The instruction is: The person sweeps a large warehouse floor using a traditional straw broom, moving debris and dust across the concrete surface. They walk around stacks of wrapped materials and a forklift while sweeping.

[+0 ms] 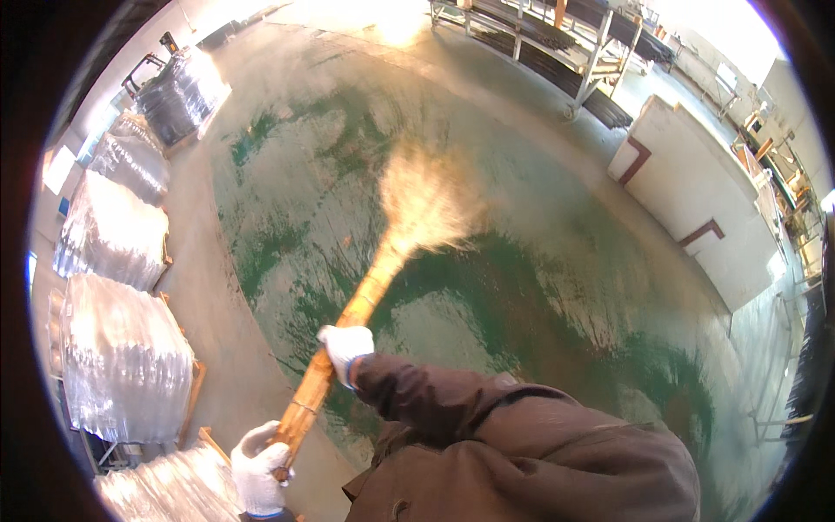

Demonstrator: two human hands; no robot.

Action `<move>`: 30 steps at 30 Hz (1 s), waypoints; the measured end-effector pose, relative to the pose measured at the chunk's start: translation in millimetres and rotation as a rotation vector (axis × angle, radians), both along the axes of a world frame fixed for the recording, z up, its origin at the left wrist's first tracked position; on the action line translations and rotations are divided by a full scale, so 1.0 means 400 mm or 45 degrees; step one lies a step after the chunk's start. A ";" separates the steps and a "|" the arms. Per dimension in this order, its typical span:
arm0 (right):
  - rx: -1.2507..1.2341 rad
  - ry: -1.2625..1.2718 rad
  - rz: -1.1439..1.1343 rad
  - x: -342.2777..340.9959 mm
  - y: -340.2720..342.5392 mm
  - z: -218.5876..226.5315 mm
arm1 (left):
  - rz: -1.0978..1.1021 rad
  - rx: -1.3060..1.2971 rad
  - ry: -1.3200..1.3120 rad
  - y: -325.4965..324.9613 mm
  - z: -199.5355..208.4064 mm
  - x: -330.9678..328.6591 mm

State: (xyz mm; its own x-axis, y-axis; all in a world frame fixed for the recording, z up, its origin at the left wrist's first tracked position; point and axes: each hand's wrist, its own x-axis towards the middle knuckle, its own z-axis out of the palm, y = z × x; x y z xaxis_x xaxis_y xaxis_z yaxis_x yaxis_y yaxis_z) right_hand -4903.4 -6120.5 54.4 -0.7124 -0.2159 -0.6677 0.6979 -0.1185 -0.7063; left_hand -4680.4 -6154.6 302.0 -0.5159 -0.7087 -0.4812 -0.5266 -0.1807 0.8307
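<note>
Coat: my brown coat [522, 461] fills the lower centre of the frame and hides the floor beneath it; the bottom edge cuts it off.
Left hand: my left hand [258, 470], in a white glove, sits at the lower left, fingers wrapped tight around the butt end of the broom handle. The wrist is cut off by the bottom edge.
Right hand: my right hand [345, 348], also in a white glove, closes around the handle higher up, just left of centre. The sleeve comes in from the right and hides the wrist.
Broom handle: the broom handle [348, 322] is tan and ribbed like bamboo, slanting from lower left up toward the centre; parts lie hidden inside both gloves.
Broom head: the straw broom head [426, 204] sits above centre, over the floor. It is smeared by blur, so I cannot make out single bristles or tell whether it touches the floor.
Floor: the green floor [539, 287] is worn to pale patches and glare washes out its far end.
Left edge: wrapped pallets [122, 365], shiny with clear film, run up the left side; I cannot tell what they hold.
Right side: a white panel [696, 209] with brown marks lies at the right.
Far top: metal racks [565, 43] stand at the upper right, bent by the lens and half lost in light.
</note>
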 end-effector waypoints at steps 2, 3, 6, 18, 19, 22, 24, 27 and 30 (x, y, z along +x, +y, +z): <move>0.226 0.388 0.010 -0.016 0.034 -0.119 | -0.169 0.114 0.004 -0.074 -0.037 -0.052; 0.407 0.773 0.082 -0.046 0.062 -0.178 | -0.194 0.162 -0.010 -0.114 -0.062 -0.106; 0.415 0.479 -0.241 -0.156 0.143 -0.296 | -0.370 0.129 0.158 -0.155 -0.141 -0.289; -0.430 -0.768 -0.180 -0.600 0.096 -0.416 | -0.613 0.037 0.620 -0.253 -0.252 -0.916; -0.421 -0.714 -0.074 -0.650 0.030 -0.409 | -0.565 -0.064 0.681 -0.283 -0.240 -0.958; -0.628 -0.968 -0.118 -0.811 -0.211 -0.345 | -0.286 -0.241 0.642 -0.332 -0.180 -1.053; -0.506 -0.496 0.134 -0.898 -0.354 -0.269 | -0.153 -0.418 0.596 -0.365 -0.138 -1.115; -0.626 -0.671 0.089 -1.005 -0.544 -0.126 | 0.187 -0.573 0.679 -0.394 -0.094 -1.178; -0.608 -0.688 0.206 -1.017 -0.606 0.012 | 0.371 -0.655 0.848 -0.377 -0.064 -1.160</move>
State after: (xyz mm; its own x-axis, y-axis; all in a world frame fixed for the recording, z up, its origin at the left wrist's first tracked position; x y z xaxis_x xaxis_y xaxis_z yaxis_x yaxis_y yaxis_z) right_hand -5310.4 -6363.0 59.0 -0.2452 -0.6454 -0.7235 0.9687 -0.1932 -0.1559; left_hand -5144.4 -6305.4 276.2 -0.3409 -0.9010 0.2684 0.1036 0.2477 0.9633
